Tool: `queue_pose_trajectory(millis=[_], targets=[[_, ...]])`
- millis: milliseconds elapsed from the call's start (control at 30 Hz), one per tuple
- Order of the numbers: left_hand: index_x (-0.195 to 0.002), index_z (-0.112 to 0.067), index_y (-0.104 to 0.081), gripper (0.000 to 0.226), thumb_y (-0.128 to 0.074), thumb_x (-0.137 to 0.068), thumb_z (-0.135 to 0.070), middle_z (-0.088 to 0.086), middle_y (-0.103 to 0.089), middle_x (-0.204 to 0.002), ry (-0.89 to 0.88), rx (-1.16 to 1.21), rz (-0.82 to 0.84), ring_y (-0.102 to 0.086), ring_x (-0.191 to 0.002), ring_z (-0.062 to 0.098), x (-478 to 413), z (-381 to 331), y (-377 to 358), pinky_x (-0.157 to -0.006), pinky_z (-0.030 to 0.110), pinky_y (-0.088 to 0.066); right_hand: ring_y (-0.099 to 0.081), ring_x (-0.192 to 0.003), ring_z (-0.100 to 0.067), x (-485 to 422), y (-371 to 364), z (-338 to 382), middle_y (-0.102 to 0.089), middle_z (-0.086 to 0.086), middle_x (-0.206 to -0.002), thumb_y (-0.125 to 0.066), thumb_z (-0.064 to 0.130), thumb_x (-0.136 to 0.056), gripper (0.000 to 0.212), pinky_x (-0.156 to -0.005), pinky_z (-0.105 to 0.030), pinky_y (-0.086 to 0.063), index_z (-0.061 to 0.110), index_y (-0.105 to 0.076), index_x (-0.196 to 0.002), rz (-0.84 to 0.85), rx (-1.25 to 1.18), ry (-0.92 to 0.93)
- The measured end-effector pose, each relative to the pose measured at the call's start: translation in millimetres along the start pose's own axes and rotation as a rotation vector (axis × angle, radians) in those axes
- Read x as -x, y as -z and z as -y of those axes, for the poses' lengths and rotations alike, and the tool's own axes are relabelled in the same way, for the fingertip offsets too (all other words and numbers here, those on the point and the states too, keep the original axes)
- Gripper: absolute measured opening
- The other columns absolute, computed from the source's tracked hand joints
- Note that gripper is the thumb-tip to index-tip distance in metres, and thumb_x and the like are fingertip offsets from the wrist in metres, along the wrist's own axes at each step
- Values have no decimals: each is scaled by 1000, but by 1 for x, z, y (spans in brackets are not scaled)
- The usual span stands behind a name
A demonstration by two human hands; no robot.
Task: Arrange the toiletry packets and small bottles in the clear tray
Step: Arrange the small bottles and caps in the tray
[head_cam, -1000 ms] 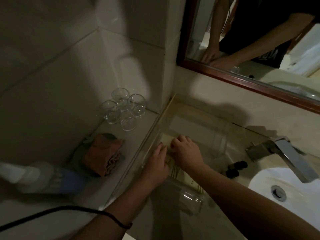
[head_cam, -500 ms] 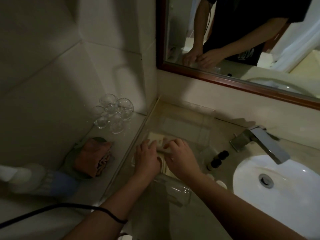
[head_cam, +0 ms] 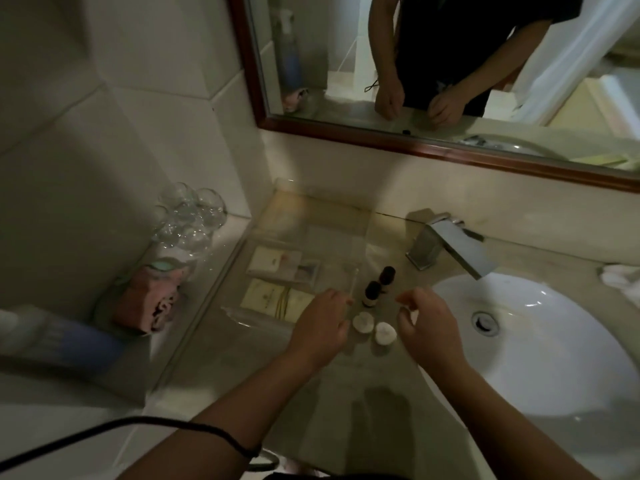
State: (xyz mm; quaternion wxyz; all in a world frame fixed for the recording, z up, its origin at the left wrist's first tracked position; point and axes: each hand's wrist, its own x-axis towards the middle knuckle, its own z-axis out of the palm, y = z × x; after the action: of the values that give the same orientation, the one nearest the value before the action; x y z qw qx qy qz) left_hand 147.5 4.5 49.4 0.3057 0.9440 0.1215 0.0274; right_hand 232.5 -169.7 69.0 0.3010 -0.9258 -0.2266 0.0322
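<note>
packets (head_cam: pixel 277 268) already laid flat in clear tray (head_cam: pixel 322 216), centre-left of frame, two pale ones stacked top to bottom with a see-through one beside the upper. two small dark-capped bottles (head_cam: pixel 379 285) standing upright just right of packets, at or on tray's right edge, can't tell which. two small white round items (head_cam: pixel 374 329) below bottles, looks outside tray on counter. judged roughly halfway: packets placed, bottles and round bits probably left to line up. left hand (head_cam: pixel 320 332) hovering centre frame, fingers loosely curled, maybe pinching a thin pale stick, can't tell for sure. right hand (head_cam: pixel 427 327) half-open, thumb and forefinger near, nothing clearly held. beige stone counter (head_cam: pixel 346 403), white sink (head_cam: pixel 540 344) right, chrome tap (head_cam: pixel 450 247), glasses (head_cam: pixel 188 216) and folded cloth (head_cam: pixel 149 299) left, mirror (head_cam: pixel 450 71) top, dim tiled bathroom.
</note>
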Motion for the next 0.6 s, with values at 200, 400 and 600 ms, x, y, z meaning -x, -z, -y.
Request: queue_pose_trajectory(millis=[200, 400, 600], targets=[[-112, -13, -60, 26, -51, -90, -24, 6, -57, -116, 49, -116, 136, -55, -106, 23, -4, -20, -32, -86, 36, -46, -57, -95, -18, 18, -23, -31, -57, 0, -110, -59, 40, -87, 32, -75, -30, -48, 22, -57, -114, 279, 140, -101], [-107, -13, -58, 19, -51, -90, -17, 9, -54, -112, 143, -325, 137, -59, -99, 29, -16, -34, -49, -74, 38, -46, -58, -105, -26, 10, -47, -36, -57, -5, -119, -63, 37, -83, 45, -79, -35, -47, 24, -53, -125, 384, 154, -67], [-107, -16, -58, 20, -50, -91, -23, 8, -57, -107, 233, -377, 111, -62, -92, 28, -20, -41, -60, -73, 40, -52, -61, -99, -24, 3, -58, -41, -58, -4, -111, -54, 34, -87, 32, -74, -34, -48, 23, -53, -117, 368, 228, 12]])
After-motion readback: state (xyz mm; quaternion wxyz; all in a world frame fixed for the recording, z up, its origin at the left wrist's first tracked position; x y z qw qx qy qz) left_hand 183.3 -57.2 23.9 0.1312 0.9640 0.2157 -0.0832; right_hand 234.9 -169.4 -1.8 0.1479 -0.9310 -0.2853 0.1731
